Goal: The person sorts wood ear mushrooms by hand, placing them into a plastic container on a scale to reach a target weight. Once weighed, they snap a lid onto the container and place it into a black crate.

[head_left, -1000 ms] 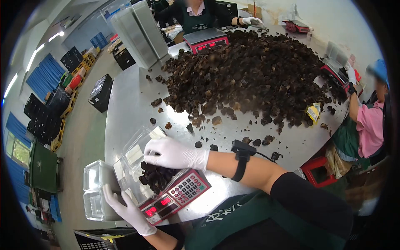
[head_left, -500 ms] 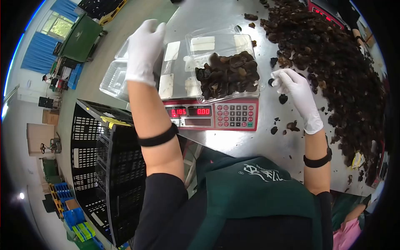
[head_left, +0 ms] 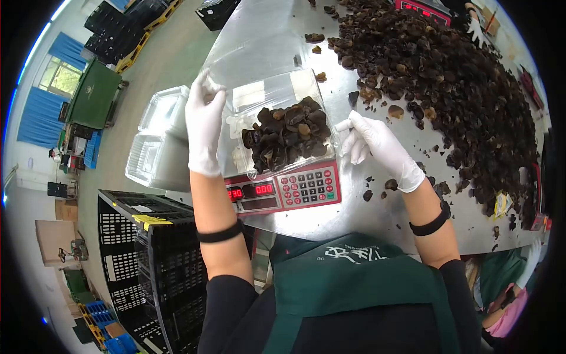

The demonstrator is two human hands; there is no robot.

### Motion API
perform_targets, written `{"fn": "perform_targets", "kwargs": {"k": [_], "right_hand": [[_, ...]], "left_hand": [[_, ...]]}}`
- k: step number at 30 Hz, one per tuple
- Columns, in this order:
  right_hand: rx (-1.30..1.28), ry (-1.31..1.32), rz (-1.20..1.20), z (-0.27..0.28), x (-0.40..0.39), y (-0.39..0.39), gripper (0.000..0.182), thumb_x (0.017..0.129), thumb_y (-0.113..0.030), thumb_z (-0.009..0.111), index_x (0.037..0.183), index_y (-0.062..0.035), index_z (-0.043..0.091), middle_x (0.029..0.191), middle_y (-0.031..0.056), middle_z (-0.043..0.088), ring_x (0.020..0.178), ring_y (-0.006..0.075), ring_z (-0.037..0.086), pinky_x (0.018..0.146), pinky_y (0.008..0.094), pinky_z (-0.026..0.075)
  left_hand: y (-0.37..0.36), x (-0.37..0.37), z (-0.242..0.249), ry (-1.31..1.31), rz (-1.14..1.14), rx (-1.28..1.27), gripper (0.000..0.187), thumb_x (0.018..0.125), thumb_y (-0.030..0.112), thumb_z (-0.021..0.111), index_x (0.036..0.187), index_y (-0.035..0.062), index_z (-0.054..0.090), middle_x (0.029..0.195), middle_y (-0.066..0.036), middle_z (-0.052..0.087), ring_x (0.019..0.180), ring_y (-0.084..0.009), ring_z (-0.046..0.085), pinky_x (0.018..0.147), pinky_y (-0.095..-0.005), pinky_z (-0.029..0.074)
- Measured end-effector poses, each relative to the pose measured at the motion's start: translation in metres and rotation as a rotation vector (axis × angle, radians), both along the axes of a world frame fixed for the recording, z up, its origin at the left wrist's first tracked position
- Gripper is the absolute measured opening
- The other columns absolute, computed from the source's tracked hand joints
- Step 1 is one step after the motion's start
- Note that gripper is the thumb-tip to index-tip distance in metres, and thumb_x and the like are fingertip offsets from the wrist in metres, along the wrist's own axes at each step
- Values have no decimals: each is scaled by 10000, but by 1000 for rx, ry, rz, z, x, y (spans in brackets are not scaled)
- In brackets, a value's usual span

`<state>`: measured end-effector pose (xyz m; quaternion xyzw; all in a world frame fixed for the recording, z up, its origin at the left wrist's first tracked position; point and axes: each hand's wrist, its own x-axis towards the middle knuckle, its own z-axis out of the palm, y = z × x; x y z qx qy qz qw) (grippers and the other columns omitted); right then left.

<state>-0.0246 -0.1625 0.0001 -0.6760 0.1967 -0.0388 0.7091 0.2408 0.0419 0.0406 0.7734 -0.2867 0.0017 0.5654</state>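
A clear plastic box (head_left: 328, 154) filled with dark wood ear mushrooms (head_left: 287, 133) sits on the red digital scale (head_left: 308, 182), its clear lid folded back behind it. My left hand (head_left: 204, 121), in a white glove, is raised over the scale's left side. Its fingers curve apart from the thumb, close to the lid's left end. On the other side, my gloved right hand (head_left: 377, 143) is at the box's right rim, index finger stretched toward it and the other fingers loosely spread. Part of the scale's display is hidden behind my left forearm.
A large heap of wood ears (head_left: 436, 76) covers the table's right side, with loose pieces around it. Stacked clear boxes (head_left: 154, 154) stand left of the scale. Black crates (head_left: 177, 277) are at lower left. Another person's gloved hand (head_left: 476, 32) shows at far right.
My right hand has moved in to the box's rim and its fingers have spread. My left hand's fingers curve more. The view has shifted; the scale's reading has changed.
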Motion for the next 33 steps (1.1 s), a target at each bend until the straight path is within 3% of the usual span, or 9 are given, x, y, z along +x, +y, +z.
{"fn": "perform_targets", "kwargs": {"k": [4,7,10,12,14,17,22,29,33], "right_hand": [[70,21,-3,9,3,2,606,1071,-511,365,1303,1,591,803,78,704,593,125,662,552,216,521],[87,27,41,13,6,6,602,1069,-493,381,1416,-15,499,818,87,706,593,137,668,561,220,533],[42,16,88,9,6,12,566,1053,-397,424,1484,-30,422,832,96,704,607,142,668,571,224,541],[-6,-28,93,5,9,18,554,1022,-235,488,1525,-38,365,851,105,702,641,139,669,587,229,549],[64,10,92,8,13,15,579,987,-162,508,1532,-38,356,862,106,700,657,126,662,604,227,548],[99,-17,167,4,17,14,593,993,-152,509,1524,24,314,888,139,710,644,149,683,574,235,547],[78,-113,70,7,2,30,584,977,-113,524,1525,-9,354,796,88,692,610,102,625,555,218,506],[21,-88,-179,49,-43,67,631,911,-48,537,1510,24,351,816,109,699,563,80,589,478,198,441],[-6,-177,-319,63,-56,83,651,858,25,471,1502,35,375,699,-7,547,491,50,492,432,184,382]], "left_hand": [[43,-68,23,-238,-160,185,485,798,-87,542,1241,75,655,1226,-92,621,1144,-208,576,995,-321,450],[70,-98,9,-333,-197,354,589,730,-146,482,1232,102,669,1256,-139,571,1229,-283,533,1084,-356,407],[80,-109,-18,-222,-181,299,444,879,-95,551,1289,56,630,1230,-76,556,1053,-148,613,907,-270,493],[83,-114,-31,30,-38,270,594,937,-7,582,1496,69,398,1097,-68,586,836,-113,621,719,-248,520],[87,-109,-30,525,-171,141,603,959,72,570,1521,39,353,927,-73,625,683,-103,614,578,-216,477],[77,-112,-26,627,-261,29,632,960,127,560,1533,13,318,777,-48,631,565,-93,585,478,-183,395],[79,-131,-29,632,-235,-178,642,953,100,535,1539,14,287,742,-58,662,532,-68,572,457,-160,349],[97,-186,7,741,-250,-358,777,901,-28,497,1586,78,145,753,-101,656,532,-133,610,496,-214,457],[112,-206,16,719,-330,-384,761,964,23,515,1597,117,102,813,-85,664,585,-111,619,544,-221,482]]}}
